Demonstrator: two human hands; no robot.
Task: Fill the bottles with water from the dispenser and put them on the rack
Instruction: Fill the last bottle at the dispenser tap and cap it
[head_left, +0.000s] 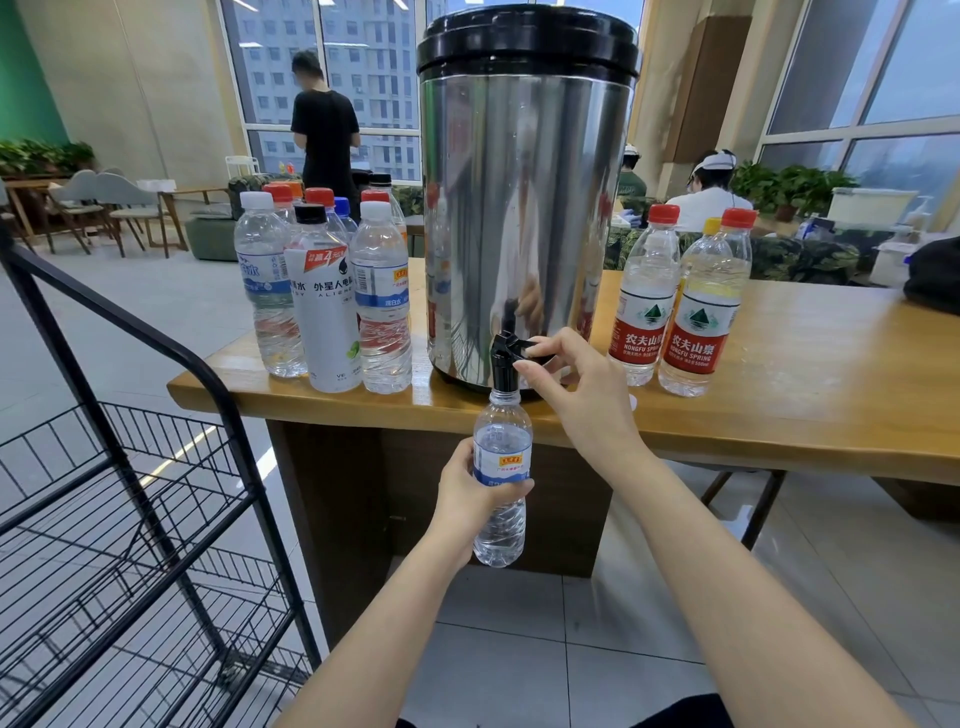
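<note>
Both forearms reach forward. The left grip (470, 499) wraps a bottle (503, 441), held low; the right grip (576, 384), higher, pinches the tap (506, 347) with thumb and forefinger.

**Bottle under the tap**

Our left hand (467, 496) grips an uncapped clear bottle (503, 441) upright, its mouth right under the black tap (505, 358) of the steel dispenser (524, 208). Our right hand (579, 387) pinches the tap's lever. Capped bottles (382, 312) stand on the wooden table (779, 410) on both sides of the dispenser; the black wire rack (130, 488) stands at our left.
</note>
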